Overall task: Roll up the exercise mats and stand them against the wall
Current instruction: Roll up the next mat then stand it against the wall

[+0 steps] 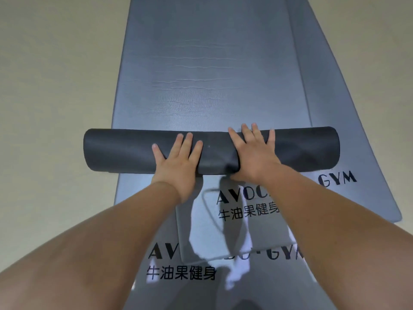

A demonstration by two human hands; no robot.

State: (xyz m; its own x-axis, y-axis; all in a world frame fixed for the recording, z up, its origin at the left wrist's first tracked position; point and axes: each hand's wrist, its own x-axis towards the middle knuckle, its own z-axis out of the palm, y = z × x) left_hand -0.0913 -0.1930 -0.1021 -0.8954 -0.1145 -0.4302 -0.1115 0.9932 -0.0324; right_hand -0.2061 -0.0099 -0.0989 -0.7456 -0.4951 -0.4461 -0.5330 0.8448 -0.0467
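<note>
While the left hand and right hand press flat on the mat roll, fingers straight, neither grips it. The roll's long axis runs left to right, square to both forearms. The unrolled mat lies straight ahead past the fingertips, so the next push likely goes forward. The right hand reaches slightly farther over.

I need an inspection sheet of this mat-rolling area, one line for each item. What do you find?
Surface: beige floor, mats lying on it.
Job's things: dark mat roll lies across overlapping flat grey mats.
Clutter: nothing seen.
Grippers: left hand and right hand press on the roll, fingers straight.
Cables: thin curved line near the wrists, cord or shadow, unclear.
Surroundings: nothing seen; no wall in view.
</note>
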